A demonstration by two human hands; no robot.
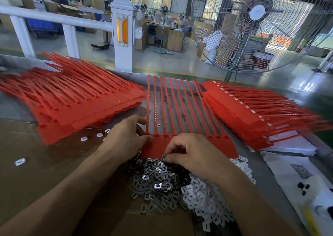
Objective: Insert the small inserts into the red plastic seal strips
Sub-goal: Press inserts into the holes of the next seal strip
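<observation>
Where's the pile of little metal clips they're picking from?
In the head view, the metal inserts lie heaped at bottom centre, just below the red seal strip, under the right hand, with a pile of white inserts at their right.

Red seal strips [180, 109]; silver inserts [156, 178]; white inserts [203, 199].
</observation>
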